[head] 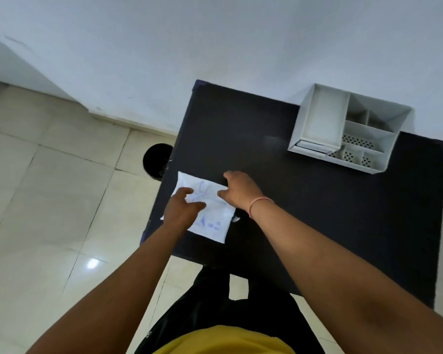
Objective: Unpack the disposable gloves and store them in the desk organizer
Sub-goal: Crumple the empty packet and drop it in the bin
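A flat white packet of disposable gloves (212,221) with blue print lies at the near left part of the black desk (317,213). My left hand (180,209) rests over the packet's left edge, fingers spread on it. At the packet's far right corner sits my right hand (241,191), fingers curled against the edge; a pink band is on that wrist. Whether either hand grips the packet I cannot tell. The white desk organizer (317,149), with several empty compartments, stands at the desk's far right corner, apart from both hands.
A round black bin (155,160) stands on the tiled floor (49,200) just left of the desk. A white wall (215,47) runs behind the desk. A small clear scrap (235,219) lies beside the packet's right edge.
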The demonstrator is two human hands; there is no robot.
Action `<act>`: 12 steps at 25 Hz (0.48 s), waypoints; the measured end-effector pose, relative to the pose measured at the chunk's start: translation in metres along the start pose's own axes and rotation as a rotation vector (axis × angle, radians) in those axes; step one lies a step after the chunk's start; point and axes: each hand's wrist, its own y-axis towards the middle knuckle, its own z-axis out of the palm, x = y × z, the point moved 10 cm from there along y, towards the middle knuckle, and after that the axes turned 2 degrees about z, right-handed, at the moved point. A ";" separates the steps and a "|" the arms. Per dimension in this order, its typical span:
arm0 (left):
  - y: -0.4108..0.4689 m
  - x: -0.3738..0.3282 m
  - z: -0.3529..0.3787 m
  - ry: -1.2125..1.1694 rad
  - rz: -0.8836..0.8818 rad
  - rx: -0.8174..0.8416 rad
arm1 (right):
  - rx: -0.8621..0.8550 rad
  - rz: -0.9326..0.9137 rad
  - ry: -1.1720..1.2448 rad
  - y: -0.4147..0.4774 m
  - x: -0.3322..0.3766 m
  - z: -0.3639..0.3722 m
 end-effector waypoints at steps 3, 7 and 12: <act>-0.006 0.017 -0.002 0.038 0.058 0.073 | 0.027 0.009 -0.212 0.010 0.012 0.026; -0.021 0.045 -0.010 -0.114 0.011 0.076 | 0.102 0.053 -0.264 0.008 0.007 0.048; -0.039 0.059 -0.022 -0.028 0.055 -0.036 | 0.096 -0.020 -0.117 -0.014 0.003 0.063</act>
